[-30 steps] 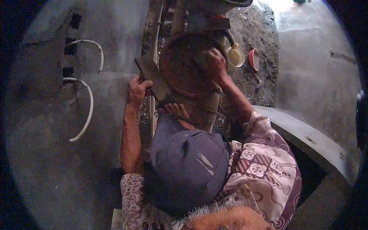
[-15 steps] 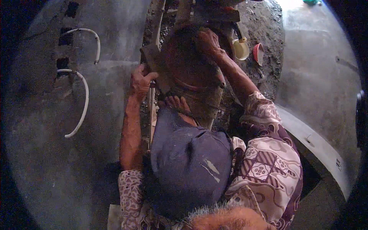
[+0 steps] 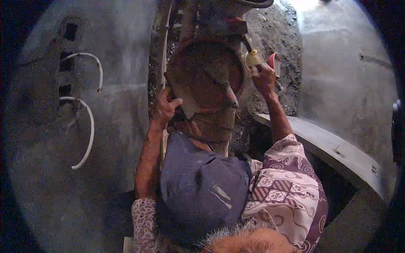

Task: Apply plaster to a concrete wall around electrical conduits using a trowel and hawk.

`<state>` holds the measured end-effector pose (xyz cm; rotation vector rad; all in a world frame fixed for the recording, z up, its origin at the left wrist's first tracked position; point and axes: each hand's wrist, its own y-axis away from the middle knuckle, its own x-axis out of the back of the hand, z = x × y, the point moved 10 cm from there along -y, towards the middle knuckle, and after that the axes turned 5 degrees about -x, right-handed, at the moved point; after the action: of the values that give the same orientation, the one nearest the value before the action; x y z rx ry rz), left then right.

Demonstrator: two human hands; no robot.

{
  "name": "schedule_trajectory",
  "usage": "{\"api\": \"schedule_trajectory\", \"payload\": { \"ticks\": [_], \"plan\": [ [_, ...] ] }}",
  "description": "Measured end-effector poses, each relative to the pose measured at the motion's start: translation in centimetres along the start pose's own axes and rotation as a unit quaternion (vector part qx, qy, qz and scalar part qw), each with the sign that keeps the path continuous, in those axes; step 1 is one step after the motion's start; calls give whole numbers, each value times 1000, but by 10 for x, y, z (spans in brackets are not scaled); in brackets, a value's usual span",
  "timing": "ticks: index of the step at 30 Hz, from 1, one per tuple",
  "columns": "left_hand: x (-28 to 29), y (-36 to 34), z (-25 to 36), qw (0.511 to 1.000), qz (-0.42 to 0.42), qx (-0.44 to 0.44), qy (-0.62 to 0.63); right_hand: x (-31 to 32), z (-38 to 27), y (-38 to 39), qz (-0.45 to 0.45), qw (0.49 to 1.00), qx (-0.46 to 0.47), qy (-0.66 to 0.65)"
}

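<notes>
Rusty round pan (image 3: 211,71) upright, dark flat trowel (image 3: 181,95) tilted across it

Short-sleeved patterned shirt (image 3: 282,189) in maroon and cream; seemingly dark-blue cap (image 3: 202,185).

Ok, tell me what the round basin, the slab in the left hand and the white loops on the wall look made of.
Round basin: probably clay or rusted metal, matte reddish-brown.
Slab in the left hand: likely wood or stone, dull grey-brown, flat.
White loops: apparently plastic tubing, smooth, evenly curved.
</notes>
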<state>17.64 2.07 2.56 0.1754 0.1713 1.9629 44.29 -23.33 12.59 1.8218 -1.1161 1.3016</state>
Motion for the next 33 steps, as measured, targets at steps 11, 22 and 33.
{"api": "schedule_trajectory", "payload": {
  "ticks": [11,22,33],
  "plan": [
    [-7,12,41,981,36,49,-184,71,33,-47,134,984,-118,-25],
    [37,17,-6,980,80,99,-155,17,-16,-210,-95,846,-49,-523],
    [94,-11,151,959,105,53,257,121,-169,-77,180,938,259,-145]
  ]
}}
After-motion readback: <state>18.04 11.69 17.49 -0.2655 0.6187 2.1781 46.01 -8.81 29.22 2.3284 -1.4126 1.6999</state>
